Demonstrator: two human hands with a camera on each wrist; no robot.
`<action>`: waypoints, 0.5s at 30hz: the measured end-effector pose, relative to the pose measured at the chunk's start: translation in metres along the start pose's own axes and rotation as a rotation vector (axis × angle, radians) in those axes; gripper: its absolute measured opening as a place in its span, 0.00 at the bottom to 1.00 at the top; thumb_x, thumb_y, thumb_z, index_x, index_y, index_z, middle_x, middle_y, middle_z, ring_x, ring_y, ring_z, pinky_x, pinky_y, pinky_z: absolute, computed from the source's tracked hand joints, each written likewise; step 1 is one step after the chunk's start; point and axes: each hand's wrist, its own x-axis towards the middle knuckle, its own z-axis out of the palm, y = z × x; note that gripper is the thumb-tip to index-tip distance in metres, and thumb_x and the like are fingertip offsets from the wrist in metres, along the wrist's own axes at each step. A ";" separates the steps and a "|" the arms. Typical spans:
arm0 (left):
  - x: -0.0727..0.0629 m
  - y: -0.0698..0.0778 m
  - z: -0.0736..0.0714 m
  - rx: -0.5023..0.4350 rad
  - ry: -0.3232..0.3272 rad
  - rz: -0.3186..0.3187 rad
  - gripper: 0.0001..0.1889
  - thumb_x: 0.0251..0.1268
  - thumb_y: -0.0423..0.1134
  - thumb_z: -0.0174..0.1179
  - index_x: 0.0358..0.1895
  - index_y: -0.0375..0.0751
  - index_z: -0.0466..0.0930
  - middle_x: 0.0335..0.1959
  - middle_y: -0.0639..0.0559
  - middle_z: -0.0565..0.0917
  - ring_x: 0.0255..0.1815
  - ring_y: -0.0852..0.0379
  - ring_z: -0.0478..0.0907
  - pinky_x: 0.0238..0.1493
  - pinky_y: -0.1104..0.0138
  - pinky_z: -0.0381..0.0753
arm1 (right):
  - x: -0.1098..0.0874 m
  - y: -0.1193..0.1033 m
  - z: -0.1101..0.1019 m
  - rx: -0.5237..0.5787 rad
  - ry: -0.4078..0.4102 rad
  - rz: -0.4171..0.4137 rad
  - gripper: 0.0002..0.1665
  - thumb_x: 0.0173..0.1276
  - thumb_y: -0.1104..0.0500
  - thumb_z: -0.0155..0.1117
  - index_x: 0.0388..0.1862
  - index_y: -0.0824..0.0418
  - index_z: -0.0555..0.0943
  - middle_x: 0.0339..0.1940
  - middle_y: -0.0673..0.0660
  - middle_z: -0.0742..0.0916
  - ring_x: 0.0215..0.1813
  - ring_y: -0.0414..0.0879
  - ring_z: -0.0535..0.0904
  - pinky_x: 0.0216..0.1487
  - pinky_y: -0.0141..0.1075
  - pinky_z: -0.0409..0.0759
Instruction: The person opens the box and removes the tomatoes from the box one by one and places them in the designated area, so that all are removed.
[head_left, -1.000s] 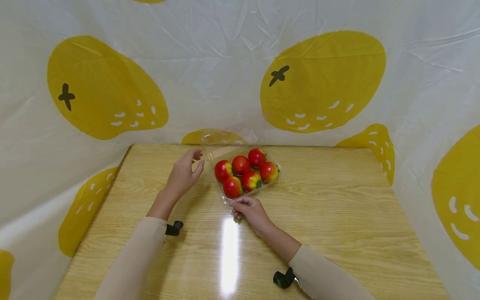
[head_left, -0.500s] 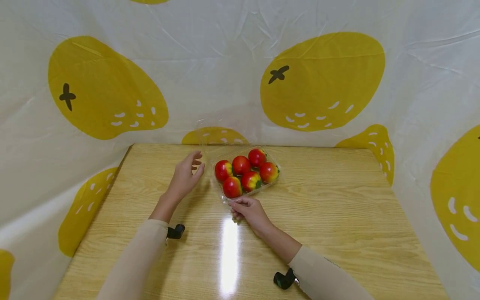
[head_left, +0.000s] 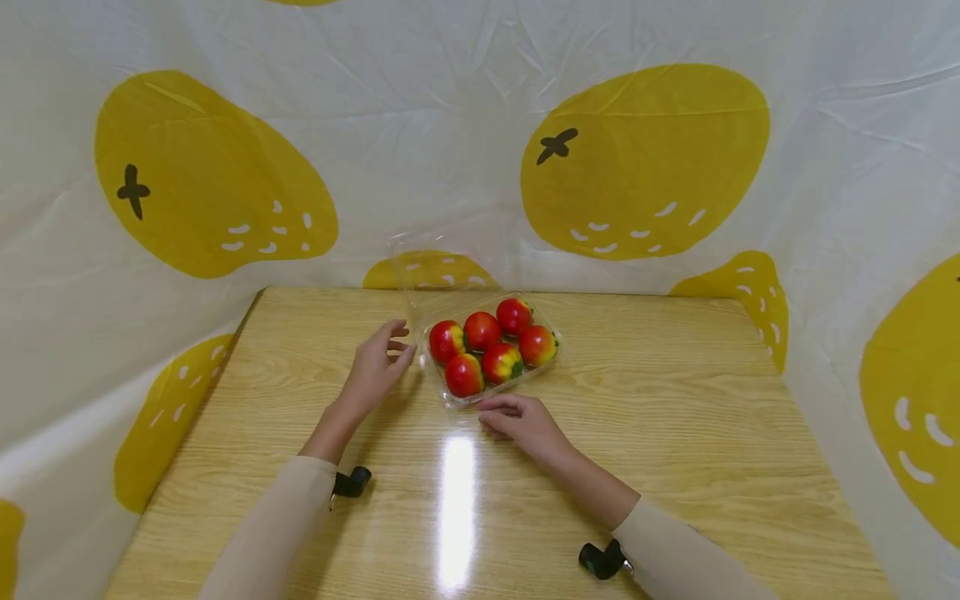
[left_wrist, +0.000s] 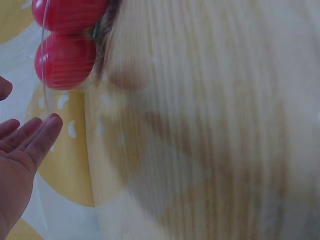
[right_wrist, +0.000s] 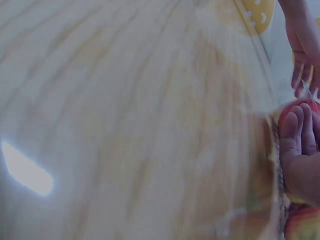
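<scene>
A clear plastic clamshell box [head_left: 527,379] sits near the back of the table with its lid [head_left: 452,265] raised against the curtain. Inside are several glossy red-and-yellow fruits [head_left: 482,331] in two rows. My left hand [head_left: 373,367] hovers at the box's left side, fingers loosely bent and holding nothing. In the left wrist view, a thin clear edge [left_wrist: 45,70] runs down between its thumb and fingers. My right hand [head_left: 527,427] lies just off the box's front edge, fingers together and nothing gripped. In the right wrist view its fingers [right_wrist: 291,132] look fairly straight.
The box rests on a wooden table [head_left: 675,417] with a bright light reflection [head_left: 457,508] at its front middle. A white curtain [head_left: 420,150] with large yellow fruit prints hangs behind and along both sides. Black wrist devices [head_left: 602,560] sit at both sleeves.
The lid has tipped further upright toward the curtain. My right hand has let go of the box's front corner tab and moved right. My left hand has dropped slightly toward me.
</scene>
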 end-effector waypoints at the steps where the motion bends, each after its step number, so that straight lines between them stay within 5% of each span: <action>1: -0.002 0.000 0.001 0.002 -0.009 -0.011 0.27 0.75 0.37 0.62 0.71 0.28 0.68 0.63 0.31 0.80 0.55 0.39 0.85 0.54 0.51 0.89 | -0.001 -0.001 -0.003 -0.023 0.002 -0.004 0.21 0.76 0.57 0.66 0.59 0.70 0.82 0.55 0.68 0.88 0.54 0.56 0.87 0.56 0.41 0.89; 6: -0.012 0.005 0.006 -0.021 -0.031 -0.069 0.29 0.75 0.41 0.64 0.71 0.28 0.68 0.59 0.34 0.83 0.52 0.39 0.86 0.49 0.51 0.91 | -0.008 -0.009 -0.022 -0.126 0.016 -0.051 0.21 0.76 0.55 0.66 0.59 0.68 0.83 0.55 0.66 0.88 0.56 0.58 0.86 0.57 0.43 0.88; 15: -0.021 0.007 0.023 -0.375 -0.065 -0.330 0.30 0.73 0.38 0.65 0.71 0.26 0.67 0.50 0.30 0.83 0.39 0.40 0.90 0.38 0.55 0.93 | -0.018 -0.021 -0.066 -0.158 0.060 -0.149 0.23 0.78 0.56 0.64 0.61 0.72 0.80 0.57 0.73 0.86 0.54 0.60 0.87 0.56 0.45 0.88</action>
